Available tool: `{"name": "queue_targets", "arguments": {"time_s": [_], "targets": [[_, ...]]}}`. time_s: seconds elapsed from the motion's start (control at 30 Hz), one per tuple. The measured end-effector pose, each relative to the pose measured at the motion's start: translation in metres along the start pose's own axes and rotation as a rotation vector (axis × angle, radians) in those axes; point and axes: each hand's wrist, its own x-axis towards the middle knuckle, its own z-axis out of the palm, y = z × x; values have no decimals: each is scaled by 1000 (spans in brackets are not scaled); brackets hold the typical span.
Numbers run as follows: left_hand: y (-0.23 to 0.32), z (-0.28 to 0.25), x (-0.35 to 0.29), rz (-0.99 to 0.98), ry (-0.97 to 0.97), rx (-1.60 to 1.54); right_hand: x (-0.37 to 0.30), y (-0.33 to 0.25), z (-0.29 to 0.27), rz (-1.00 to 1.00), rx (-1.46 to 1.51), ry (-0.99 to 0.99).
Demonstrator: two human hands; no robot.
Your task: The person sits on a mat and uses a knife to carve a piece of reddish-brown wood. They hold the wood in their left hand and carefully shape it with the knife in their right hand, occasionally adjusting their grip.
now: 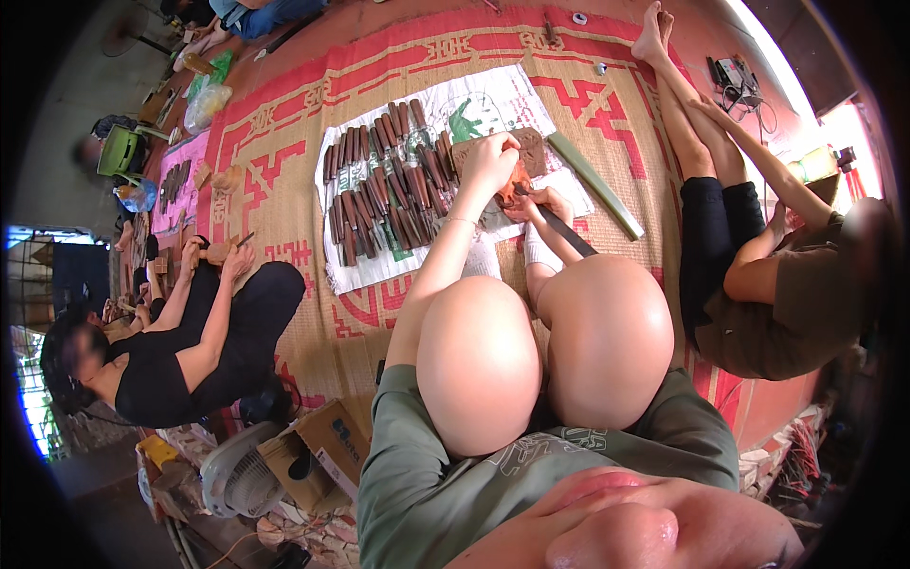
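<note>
Head view showed your right hand (550, 201) pinching a dark tool (572, 233) at the reddish carving (513, 182) beside the brown block (534, 148), your left hand (490, 162) curled, grip unclear; shaping seemed underway, the remainder unknowable.

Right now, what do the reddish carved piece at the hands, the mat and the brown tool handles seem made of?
Carved piece: probably wood, matte, reddish, with cut relief.
Mat: likely straw or reed, matte, its tan surface finely woven.
Tool handles: seemingly dark wood, smooth, faintly glossy; plastic remains possible.
</note>
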Motion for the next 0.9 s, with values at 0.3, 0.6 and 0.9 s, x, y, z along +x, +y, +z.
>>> {"name": "queue_targets", "arguments": {"time_s": [0.3, 0.6, 0.9], "targets": [[-1, 0, 1, -2, 3, -23, -13, 18, -12, -74, -195, -23], [-3, 4, 2, 1, 4, -38, -12, 49, -25, -74, -198, -76], [2, -2, -3, -21, 0, -31, -8, 40, -21, -113, -237, -49]]}}
